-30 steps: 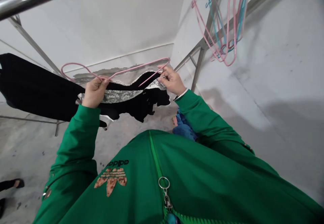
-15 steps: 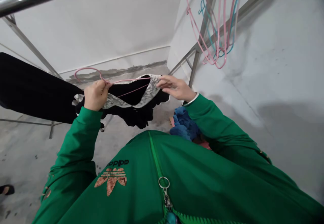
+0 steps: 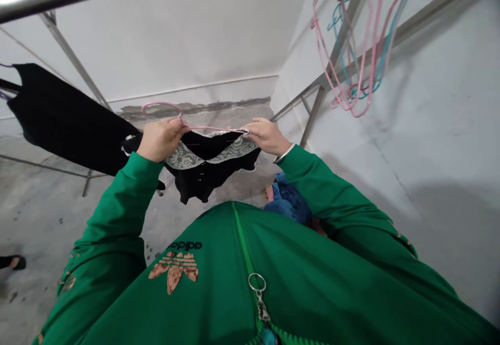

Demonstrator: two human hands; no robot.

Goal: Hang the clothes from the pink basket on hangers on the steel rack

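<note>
1. The black lace-trimmed top (image 3: 205, 176) is held up in front of the body, above the concrete floor (image 3: 167, 222), with the pink hanger (image 3: 162, 104) along its neckline.
2. The left hand (image 3: 160, 141) is closed on the hanger at the base of its hook. The right hand (image 3: 267, 137) pinches the lace edge at the hanger's far shoulder; whether it also grips the wire is hidden.
3. The top looks light, soft and floppy, perhaps slippery at its ruffled hem; the lace seems the delicate part. The thin hanger looks stiffer, best held at the hook base, with the cloth held by its trimmed edge.
4. A black garment (image 3: 72, 121) hangs close by the left hand, so there is little room there. Blue cloth (image 3: 287, 199) lies low beneath the right forearm. Spare hangers (image 3: 361, 115) and the right-hand metal frame (image 3: 310, 118) stand beyond the right hand; more room shows below the hem.
</note>
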